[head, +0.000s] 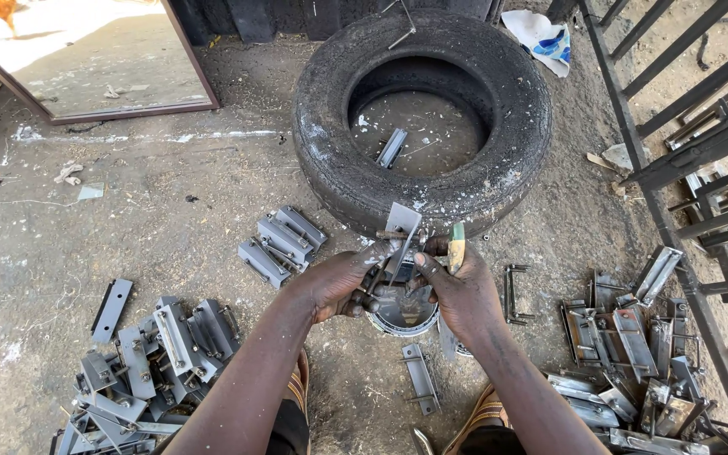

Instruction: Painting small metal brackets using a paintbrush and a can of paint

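My left hand [340, 282] grips a grey metal bracket [401, 222] with a threaded bolt [391, 235] sticking out of its side, held up in front of an old tyre [330, 135]. My right hand [462, 291] touches the same bracket with its thumb and holds a small brush with a yellow and green handle [457, 245]. Right under both hands stands a small round tin [402, 316] with dark contents. My two forearms reach in from the bottom edge.
Heaps of similar grey metal brackets lie at the lower left [153, 358], lower right [634, 345] and beside the tyre [281, 243]. One bracket [392, 147] lies inside the tyre. A dark metal gate frame [701, 160] stands at the right. The ground is dusty dirt.
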